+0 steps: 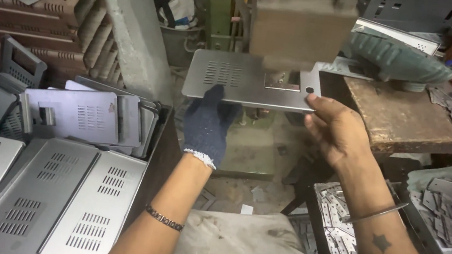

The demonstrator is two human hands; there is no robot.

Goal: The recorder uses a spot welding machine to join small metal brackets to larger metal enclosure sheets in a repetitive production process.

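**Metal plate held under the press**

The left hand [207, 121], in a dark knitted glove, grips the near edge of a grey metal plate [244, 80] with slots. The bare right hand [335, 130] pinches the plate's right corner. Both hold it flat under the press block [303, 29], which sits on the plate's cut-out. As a judgement, the work is midway: many slotted plates [49, 191] lie stacked at left, and small offcuts [338, 246] fill the tray at right.

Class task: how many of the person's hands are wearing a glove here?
1. The left hand wears a dark knitted glove and grips the flat grey slotted metal panel; the right hand, bare, holds the panel's right edge.
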